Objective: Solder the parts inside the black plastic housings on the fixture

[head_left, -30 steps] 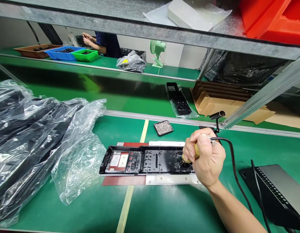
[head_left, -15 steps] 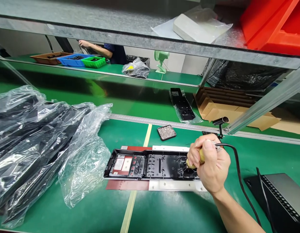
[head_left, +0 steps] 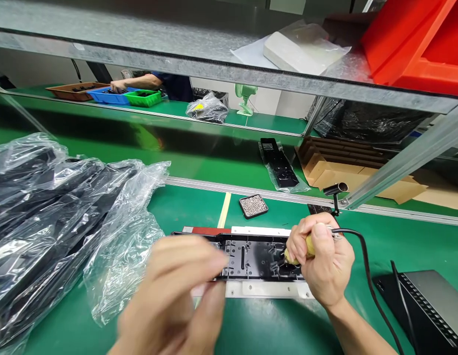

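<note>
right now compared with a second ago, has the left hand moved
Yes: out of view earlier, the left hand has come in from the near side, blurred, and now hides part of the black housing's left end.

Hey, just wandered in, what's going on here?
A person's right hand grips a yellow-handled corded tool, its tip down at a long black part on the green bench. Their left hand, blurred, is in front of the part's other end; whether it holds anything is unclear. Behind the part sits a small tray of silvery pieces. Across the way, a co-worker's hand is at a blue bin.
</note>
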Demonstrator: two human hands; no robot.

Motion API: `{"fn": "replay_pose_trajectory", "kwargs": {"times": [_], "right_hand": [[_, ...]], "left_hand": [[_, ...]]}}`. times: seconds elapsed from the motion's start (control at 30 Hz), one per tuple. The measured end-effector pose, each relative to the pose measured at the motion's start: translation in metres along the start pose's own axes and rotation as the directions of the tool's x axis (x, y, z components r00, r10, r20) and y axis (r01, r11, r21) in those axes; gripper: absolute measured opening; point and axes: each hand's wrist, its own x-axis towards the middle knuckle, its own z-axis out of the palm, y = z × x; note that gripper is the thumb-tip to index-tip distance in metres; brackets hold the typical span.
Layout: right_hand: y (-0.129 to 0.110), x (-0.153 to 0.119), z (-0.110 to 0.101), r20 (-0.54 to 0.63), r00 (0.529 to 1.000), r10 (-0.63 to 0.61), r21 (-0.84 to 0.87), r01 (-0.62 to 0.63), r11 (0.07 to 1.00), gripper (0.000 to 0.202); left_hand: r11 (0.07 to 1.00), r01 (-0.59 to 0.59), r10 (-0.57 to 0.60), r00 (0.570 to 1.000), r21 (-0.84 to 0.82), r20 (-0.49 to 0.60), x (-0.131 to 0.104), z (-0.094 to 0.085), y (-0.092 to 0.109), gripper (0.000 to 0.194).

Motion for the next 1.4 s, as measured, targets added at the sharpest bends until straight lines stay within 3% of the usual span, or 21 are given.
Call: {"fn": "replay_pose_trajectory", "kwargs": {"times": [0.03,0.13,0.23,0.37,0.5,0.6,0.73,0.87,1.0,1.17,1.4], "right_hand": [[0.000,0.000,0.000,-0.001,1.000,0.000,-0.005,0.000,1.000,0.022],[-0.002,0.000,0.001,-0.007,1.000,0.000,-0.014,0.000,1.000,0.022],[-0.003,0.001,0.001,-0.016,1.000,0.000,-0.011,-0.001,1.000,0.022],[-0.003,0.002,0.000,-0.016,1.000,0.000,-0.010,-0.001,1.000,0.022],[-0.001,0.002,-0.002,-0.021,1.000,0.024,0.002,-0.024,1.000,0.021],[0.000,0.000,-0.003,-0.028,0.999,0.037,0.005,-0.037,0.999,0.022],[0.000,-0.002,-0.003,-0.040,0.999,0.037,0.003,-0.037,0.999,0.023],[-0.002,-0.002,-0.002,-0.050,0.998,0.026,-0.009,-0.027,1.000,0.024],[-0.001,-0.001,-0.003,-0.042,0.998,0.036,-0.024,-0.037,0.999,0.023],[0.001,-0.001,-0.006,-0.058,0.997,0.046,-0.026,-0.047,0.999,0.025],[0.000,0.001,-0.003,-0.059,0.998,0.028,-0.040,-0.031,0.999,0.025]], "left_hand": [[0.997,0.035,-0.038,0.998,-0.069,-0.047,0.009,0.015,-0.005,0.036],[0.978,0.152,-0.131,0.980,-0.141,0.148,0.022,0.054,-0.024,0.021],[0.963,0.235,-0.194,0.944,-0.130,0.267,0.014,0.072,-0.045,0.015],[0.950,0.311,-0.298,0.908,0.003,0.295,0.005,0.060,-0.066,0.015],[0.896,0.398,-0.442,0.834,0.195,0.329,0.017,0.042,-0.078,0.016],[0.895,0.325,-0.437,0.775,0.305,0.457,0.036,0.042,-0.087,0.019],[0.918,0.190,-0.379,0.684,0.349,0.624,0.066,0.066,-0.106,0.019],[0.932,0.148,-0.345,0.639,0.330,0.688,0.084,0.098,-0.133,0.016],[0.929,0.128,-0.353,0.592,0.348,0.725,0.089,0.121,-0.151,0.019],[0.906,0.097,-0.395,0.545,0.413,0.740,0.089,0.136,-0.151,0.014],[0.859,0.087,-0.477,0.494,0.504,0.727,0.089,0.151,-0.141,0.027]]}}
